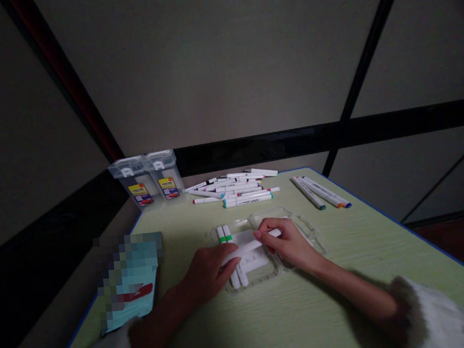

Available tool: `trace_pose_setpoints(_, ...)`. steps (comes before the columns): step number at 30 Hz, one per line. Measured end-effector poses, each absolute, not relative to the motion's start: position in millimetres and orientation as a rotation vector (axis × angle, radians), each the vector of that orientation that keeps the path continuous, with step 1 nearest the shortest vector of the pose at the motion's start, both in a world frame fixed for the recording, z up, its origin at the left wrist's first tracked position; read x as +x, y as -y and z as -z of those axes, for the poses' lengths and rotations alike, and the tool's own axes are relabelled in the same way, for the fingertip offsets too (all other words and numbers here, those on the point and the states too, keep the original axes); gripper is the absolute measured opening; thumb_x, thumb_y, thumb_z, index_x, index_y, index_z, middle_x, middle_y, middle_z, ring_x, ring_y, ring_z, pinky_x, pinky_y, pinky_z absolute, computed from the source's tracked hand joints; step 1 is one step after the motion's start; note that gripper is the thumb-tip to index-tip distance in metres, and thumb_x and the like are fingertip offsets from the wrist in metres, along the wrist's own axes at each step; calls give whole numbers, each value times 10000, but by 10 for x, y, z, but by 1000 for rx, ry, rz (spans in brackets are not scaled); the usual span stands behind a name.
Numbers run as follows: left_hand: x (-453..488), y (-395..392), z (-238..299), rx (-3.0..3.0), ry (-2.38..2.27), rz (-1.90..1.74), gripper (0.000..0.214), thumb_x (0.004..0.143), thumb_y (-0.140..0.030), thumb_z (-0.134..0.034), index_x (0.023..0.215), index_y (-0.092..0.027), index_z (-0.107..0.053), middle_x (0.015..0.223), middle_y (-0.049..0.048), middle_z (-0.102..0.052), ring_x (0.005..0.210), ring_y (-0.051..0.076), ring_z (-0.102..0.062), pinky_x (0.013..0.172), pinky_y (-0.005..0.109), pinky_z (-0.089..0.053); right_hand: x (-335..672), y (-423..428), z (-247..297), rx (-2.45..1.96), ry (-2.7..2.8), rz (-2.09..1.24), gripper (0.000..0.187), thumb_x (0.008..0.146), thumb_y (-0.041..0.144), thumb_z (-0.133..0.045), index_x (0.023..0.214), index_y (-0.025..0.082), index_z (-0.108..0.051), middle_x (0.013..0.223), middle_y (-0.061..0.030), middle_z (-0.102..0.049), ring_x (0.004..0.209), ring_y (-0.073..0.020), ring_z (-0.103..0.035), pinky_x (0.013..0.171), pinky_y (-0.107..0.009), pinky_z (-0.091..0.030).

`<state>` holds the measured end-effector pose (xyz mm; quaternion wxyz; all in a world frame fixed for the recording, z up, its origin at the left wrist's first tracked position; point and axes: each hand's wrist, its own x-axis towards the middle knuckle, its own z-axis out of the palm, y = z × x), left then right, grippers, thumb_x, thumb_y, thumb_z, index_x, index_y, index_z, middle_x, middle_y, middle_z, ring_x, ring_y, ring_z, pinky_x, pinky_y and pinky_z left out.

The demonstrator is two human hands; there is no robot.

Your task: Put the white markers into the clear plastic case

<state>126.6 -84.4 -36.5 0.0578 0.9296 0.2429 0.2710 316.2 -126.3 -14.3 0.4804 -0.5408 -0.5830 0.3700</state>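
Note:
A white marker is held slantwise between both hands, above an open clear plastic case. My left hand pinches its lower left end between thumb and fingers. Around the upper right end, the fingers of my right hand are closed. Two white markers with green bands lie side by side in the left part of the case, partly covered by my left hand. A white piece rests on the case floor under the held marker.
Several white markers lie in a loose pile at the back of the table. A few more markers are at the right. Two lidded clear boxes stand at the back left. A teal package, partly blurred, lies at the left.

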Motion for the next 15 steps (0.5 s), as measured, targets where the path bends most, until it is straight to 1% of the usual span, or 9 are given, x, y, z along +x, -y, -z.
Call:
trace_pose_setpoints(5, 1260, 837, 376, 2827, -732, -820, 167, 818, -265, -428, 852, -148, -541, 654, 29, -647, 488, 107, -567, 492, 200, -419, 3160, 1251, 142, -1309, 1406, -932, 316, 671, 421, -573, 507, 169, -475, 416, 46, -414, 394, -72, -344, 390, -201, -263)
trace_pose_setpoints(9, 1260, 839, 367, 2814, -731, -812, 165, 817, -262, -426, 833, -147, -542, 634, 26, -640, 477, 105, -559, 470, 192, -406, 3162, 1257, 147, -1313, 1409, -936, 322, 676, 426, -570, 509, 169, -471, 414, 47, -413, 392, -71, -339, 394, -203, -259)
trace_pose_setpoints(15, 1263, 839, 365, 2830, -741, -803, 161, 815, -266, -429, 831, -151, -541, 653, 25, -646, 505, 109, -574, 481, 192, -406, 3178, 1275, 159, -1305, 1498, -865, 293, 709, 398, -545, 539, 164, -493, 465, 34, -441, 439, -85, -383, 414, -203, -293)
